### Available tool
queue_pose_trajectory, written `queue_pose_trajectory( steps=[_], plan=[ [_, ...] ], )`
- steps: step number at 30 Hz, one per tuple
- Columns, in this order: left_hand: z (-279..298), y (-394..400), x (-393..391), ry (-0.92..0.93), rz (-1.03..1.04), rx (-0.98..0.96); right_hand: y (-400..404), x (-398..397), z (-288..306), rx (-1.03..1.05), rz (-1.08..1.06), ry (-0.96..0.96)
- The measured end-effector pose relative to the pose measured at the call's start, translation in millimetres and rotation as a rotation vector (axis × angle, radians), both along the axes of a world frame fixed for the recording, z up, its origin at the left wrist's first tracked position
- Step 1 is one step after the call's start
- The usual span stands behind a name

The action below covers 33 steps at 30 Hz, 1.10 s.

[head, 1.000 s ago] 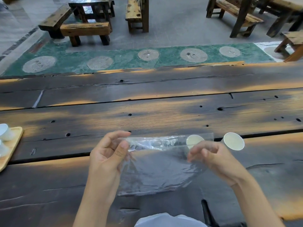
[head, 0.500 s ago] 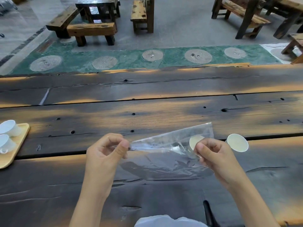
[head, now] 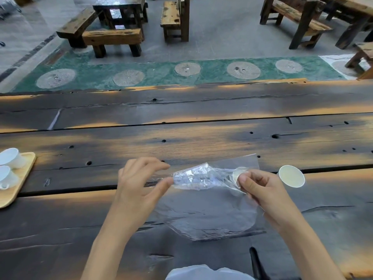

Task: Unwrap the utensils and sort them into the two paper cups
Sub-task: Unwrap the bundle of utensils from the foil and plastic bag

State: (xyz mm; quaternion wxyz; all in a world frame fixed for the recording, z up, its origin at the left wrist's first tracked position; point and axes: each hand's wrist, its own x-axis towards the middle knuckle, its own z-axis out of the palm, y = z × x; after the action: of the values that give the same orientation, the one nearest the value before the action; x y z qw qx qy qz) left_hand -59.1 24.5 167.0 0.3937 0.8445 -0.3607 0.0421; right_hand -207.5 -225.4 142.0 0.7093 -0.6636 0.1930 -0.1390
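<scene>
Plastic wrap (head: 203,176) stretched between both hands: left hand (head: 141,184) pinching one end, right hand (head: 260,188) gripping the other, paper cup (head: 291,176) just beyond right fingers.

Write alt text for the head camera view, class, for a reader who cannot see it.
Two bare hands, left hand and right hand, pinch a clear plastic wrapper stretched between them above a dark wooden table. Two paper cups stand beyond: one in plain sight, the other seen through the wrapper.

Clear plastic wrap (head: 203,176) crumpled, stretched above table; two white paper cups (head: 291,176) upright behind.
</scene>
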Motion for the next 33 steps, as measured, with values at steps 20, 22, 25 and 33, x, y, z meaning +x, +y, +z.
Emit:
queue_pose_trajectory(
  steps=[20,22,25,33],
  plan=[
    [-12,-30,3,-0.132,-0.125,-0.075,22,10,16,-0.128,0.158,0.103],
    [-13,-30,5,-0.063,-0.087,-0.116,21,8,17,-0.134,0.163,0.116],
    [-11,-31,5,0.031,-0.084,-0.129,21,8,18,-0.135,0.181,0.135],
    [-8,-45,1,0.001,-0.155,-0.145,25,10,19,-0.140,0.192,0.144]
  ],
)
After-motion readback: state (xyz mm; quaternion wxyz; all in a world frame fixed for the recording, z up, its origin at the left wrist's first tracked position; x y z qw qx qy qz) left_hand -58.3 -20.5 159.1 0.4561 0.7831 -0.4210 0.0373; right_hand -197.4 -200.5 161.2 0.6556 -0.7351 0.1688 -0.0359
